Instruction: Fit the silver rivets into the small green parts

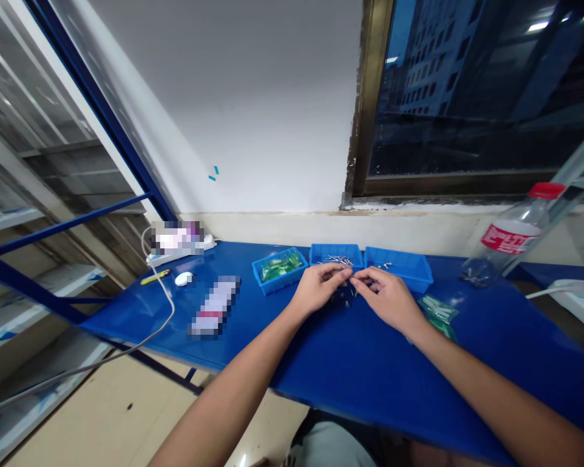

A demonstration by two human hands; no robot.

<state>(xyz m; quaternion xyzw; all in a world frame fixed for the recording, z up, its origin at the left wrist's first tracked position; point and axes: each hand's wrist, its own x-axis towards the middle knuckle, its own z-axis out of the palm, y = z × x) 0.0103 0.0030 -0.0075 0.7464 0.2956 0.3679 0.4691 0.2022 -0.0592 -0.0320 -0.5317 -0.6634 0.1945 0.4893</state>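
My left hand (321, 285) and my right hand (380, 292) meet at their fingertips just in front of the blue trays. Both are pinched closed on something small that I cannot make out. Behind them, the middle blue tray (335, 249) holds several screws (339, 259). The right blue tray (409, 267) has a few small metal parts (386, 265) in it. Green packets (281, 264) fill the left blue tray (272, 283). Small metal pieces (347, 303) lie on the table under my hands. Green-and-clear bags (438, 314) rest beside my right wrist.
On the blue table (340, 376), a plastic bottle (511, 237) leans at the right. To the left are a blurred flat item (215, 307), a white mouse-like object (183, 279), a yellow cutter (154, 277) and a power strip (182, 251) with a cable.
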